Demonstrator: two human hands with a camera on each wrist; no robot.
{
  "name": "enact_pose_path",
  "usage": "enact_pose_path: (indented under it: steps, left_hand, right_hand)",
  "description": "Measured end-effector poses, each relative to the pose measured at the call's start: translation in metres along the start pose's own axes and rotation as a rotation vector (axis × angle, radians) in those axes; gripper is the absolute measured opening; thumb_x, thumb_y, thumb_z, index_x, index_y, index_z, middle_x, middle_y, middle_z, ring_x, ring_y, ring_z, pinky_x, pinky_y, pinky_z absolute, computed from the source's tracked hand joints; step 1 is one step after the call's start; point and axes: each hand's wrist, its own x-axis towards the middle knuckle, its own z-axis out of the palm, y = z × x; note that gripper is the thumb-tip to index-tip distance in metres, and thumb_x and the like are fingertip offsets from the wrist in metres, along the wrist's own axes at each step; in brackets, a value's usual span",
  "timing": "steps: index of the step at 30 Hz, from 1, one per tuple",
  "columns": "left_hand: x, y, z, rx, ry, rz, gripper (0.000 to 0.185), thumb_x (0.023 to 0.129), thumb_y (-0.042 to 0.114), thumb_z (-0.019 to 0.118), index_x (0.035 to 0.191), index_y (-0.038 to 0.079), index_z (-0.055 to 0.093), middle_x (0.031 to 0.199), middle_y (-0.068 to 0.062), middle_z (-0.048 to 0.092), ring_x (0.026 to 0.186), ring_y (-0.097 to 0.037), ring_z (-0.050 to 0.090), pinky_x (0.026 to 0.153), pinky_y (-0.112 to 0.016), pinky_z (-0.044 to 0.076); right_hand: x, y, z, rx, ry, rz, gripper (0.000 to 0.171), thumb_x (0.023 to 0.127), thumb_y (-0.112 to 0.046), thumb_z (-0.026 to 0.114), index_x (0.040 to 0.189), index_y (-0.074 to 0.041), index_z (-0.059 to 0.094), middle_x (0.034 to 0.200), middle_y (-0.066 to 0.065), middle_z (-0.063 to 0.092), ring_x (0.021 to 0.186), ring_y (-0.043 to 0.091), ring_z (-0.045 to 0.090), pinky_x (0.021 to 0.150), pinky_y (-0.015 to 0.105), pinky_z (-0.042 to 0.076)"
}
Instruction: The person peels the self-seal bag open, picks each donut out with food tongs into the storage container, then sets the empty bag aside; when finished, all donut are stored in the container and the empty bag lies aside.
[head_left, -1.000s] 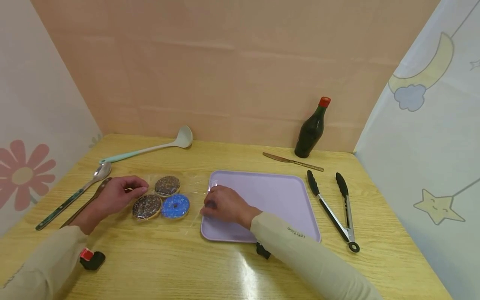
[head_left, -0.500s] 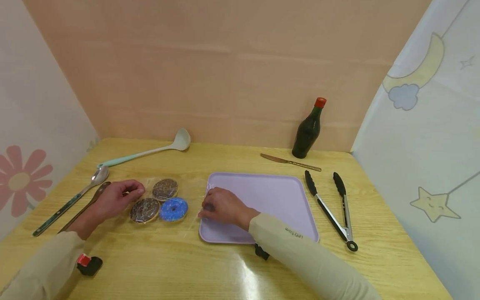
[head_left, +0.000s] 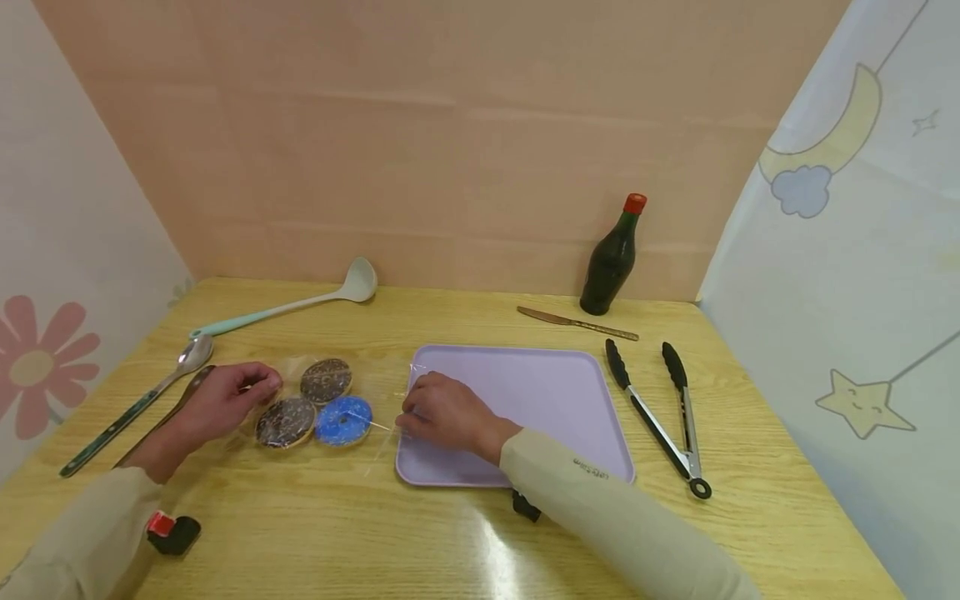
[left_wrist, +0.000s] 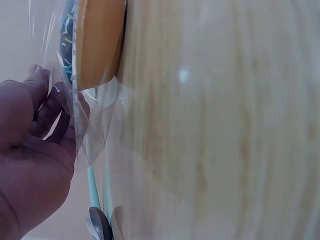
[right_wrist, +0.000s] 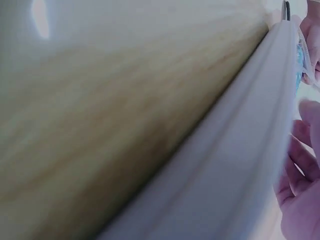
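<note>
A clear plastic bag (head_left: 378,392) lies on the wooden table with two chocolate doughnuts (head_left: 326,380) (head_left: 285,422) and a blue doughnut (head_left: 342,419) inside. My left hand (head_left: 225,400) pinches the bag's left end beside the doughnuts; the left wrist view shows its fingers (left_wrist: 47,107) on the film (left_wrist: 92,135) next to a doughnut (left_wrist: 97,40). My right hand (head_left: 442,410) pinches the bag's right end over the left edge of the lilac tray (head_left: 555,392). The tray's rim (right_wrist: 240,150) fills the right wrist view.
Two spoons (head_left: 135,408) lie left of my left hand, a pale green ladle (head_left: 285,304) behind them. Black-tipped tongs (head_left: 660,412) lie right of the tray. A knife (head_left: 573,322) and a dark bottle (head_left: 611,258) stand at the back. Fabric walls close three sides.
Both hands keep their hold on the bag's ends. The bag and doughnuts have shifted slightly toward me and left, and a crease now runs from the blue doughnut to my right hand.
</note>
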Motion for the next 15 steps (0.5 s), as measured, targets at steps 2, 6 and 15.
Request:
enact_pose_path:
  steps: [2,6,15]
  left_hand:
    - [-0.001,-0.001,0.000,0.003,-0.005,-0.002,0.017,0.098,0.003,0.050,0.090,-0.003,0.063,0.071,-0.003,0.053,0.058,-0.016,0.047,0.051,-0.027,0.038]
    - [0.000,-0.001,-0.001,0.007,-0.006,-0.006,0.016,0.098,0.003,0.051,0.090,-0.003,0.064,0.070,-0.003,0.054,0.058,-0.014,0.047,0.051,-0.027,0.038]
    - [-0.001,0.001,-0.002,0.044,0.002,-0.018,0.014,0.097,0.004,0.054,0.090,-0.002,0.065,0.071,-0.002,0.056,0.060,-0.015,0.049,0.053,-0.025,0.039]
  right_hand:
    - [-0.006,0.001,-0.004,-0.002,0.038,-0.003,0.015,0.092,-0.026,0.064,0.090,-0.014,0.073,0.088,-0.006,0.060,0.088,0.009,0.053,0.077,0.020,0.042]
    - [-0.028,0.008,-0.020,-0.009,0.103,-0.001,0.011,0.091,-0.020,0.064,0.085,-0.014,0.071,0.084,-0.006,0.058,0.085,0.010,0.053,0.074,0.023,0.044]
    - [-0.111,0.042,-0.067,-0.108,0.258,0.154,0.004,0.082,-0.013,0.070,0.080,-0.013,0.067,0.084,-0.004,0.058,0.083,0.014,0.055,0.069,0.033,0.048]
